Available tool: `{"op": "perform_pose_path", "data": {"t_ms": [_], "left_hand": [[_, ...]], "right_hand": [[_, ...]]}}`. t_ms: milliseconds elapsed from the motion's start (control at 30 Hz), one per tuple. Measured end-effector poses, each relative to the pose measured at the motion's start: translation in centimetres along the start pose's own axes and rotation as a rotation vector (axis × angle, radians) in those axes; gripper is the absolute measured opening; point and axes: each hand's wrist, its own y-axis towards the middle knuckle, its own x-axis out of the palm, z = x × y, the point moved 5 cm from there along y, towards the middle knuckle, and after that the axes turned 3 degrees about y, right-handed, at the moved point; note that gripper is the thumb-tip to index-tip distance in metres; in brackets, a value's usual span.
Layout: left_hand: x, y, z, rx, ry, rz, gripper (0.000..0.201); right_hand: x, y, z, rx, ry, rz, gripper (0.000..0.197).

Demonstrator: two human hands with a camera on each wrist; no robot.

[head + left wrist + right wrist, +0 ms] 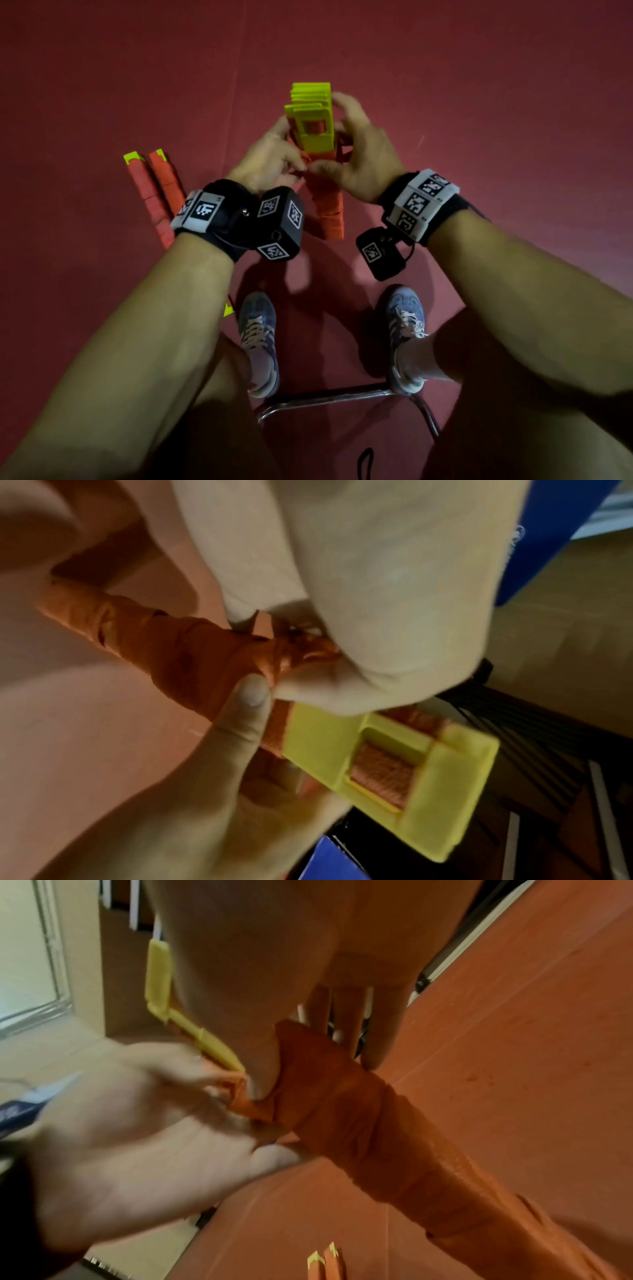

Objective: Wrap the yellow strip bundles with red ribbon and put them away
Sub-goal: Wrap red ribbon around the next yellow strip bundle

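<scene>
While the yellow strip bundle (312, 132) is held at the centre of the head view, its lower length covered in red ribbon (329, 212) and its upper end bare, the left hand (270, 161) pinches the ribbon right at the edge of the top turn. The right hand (364, 150) clasps the bundle, thumb pressed on the wrap and fingers lying behind it. The step in hand looks to be carrying the winding up over the bare yellow part. It should go well if the ribbon is kept taut from the pinch, each turn overlaps the one below, and the thumb lifts only once the next turn has trapped the ribbon; slack would likely let the turns slip. The strips fan apart at the top, so squeezing them square before each pass seems wise. Two finished bundles (156, 192) lie side by side on the floor (496, 102) at middle left, probably where this one goes. The wristbands (423, 197) carry black-and-white square code tags; the tiny characters beside them are too small to read, and no brand shows.
</scene>
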Motion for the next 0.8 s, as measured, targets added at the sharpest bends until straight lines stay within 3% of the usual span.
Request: {"op": "perform_pose_path", "data": {"t_ms": [100, 200, 400, 500, 700, 800], "left_hand": [[0.4, 0.4, -0.2, 0.011, -0.064, -0.027, 0.076], [0.7, 0.7, 0.0, 0.043, -0.009, -0.070, 0.069], [0.8, 1.0, -0.6, 0.222, 0.344, 0.004, 0.059], [1.0, 0.8, -0.5, 0.315, 0.466, 0.047, 0.054], [2.1, -0.1, -0.2, 0.371, 0.612, 0.096, 0.052], [2.0, -0.5, -0.2, 0.405, 0.615, 0.080, 0.048]], "right_hand": [[-0.5, 0.3, 0.5, 0.027, -0.003, 0.008, 0.064], [-0.8, 0.6, 1.1, 0.059, 0.014, 0.027, 0.057], [-1.2, 0.5, 1.9, 0.102, 0.101, 0.034, 0.054], [-1.5, 0.7, 2.1, 0.113, 0.221, -0.002, 0.065], [-1.1, 0.1, 2.3, 0.098, 0.016, -0.088, 0.093], [-0.3, -0.1, 2.1, 0.110, 0.033, -0.041, 0.085]]}}
